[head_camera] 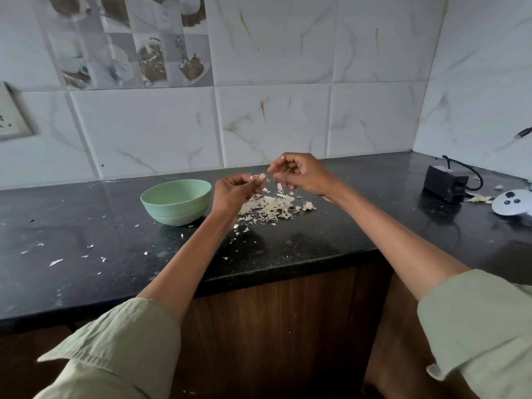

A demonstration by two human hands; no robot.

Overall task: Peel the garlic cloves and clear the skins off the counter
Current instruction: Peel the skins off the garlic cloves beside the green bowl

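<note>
Above a heap of pale garlic skins (269, 207) on the black counter (331, 240), both hands are raised close together. My left hand (236, 191) has its fingers curled and pinches a small pale piece, seemingly a garlic clove (257, 177), at its fingertips. Just right of it and slightly higher, my right hand (299, 174) has curled fingers with thumb and forefinger pinched near the clove; whether it holds a bit of skin is too small to tell. A light green bowl (176, 201) stands left of the left hand, its inside hidden from this angle.
Loose skin flakes (56, 262) lie scattered over the counter's left and front. A black box with a cable (444, 182), more skins (479, 198) and a white controller (512, 205) sit at the far right. Tiled walls close the back and right; the counter edge runs along the front.
</note>
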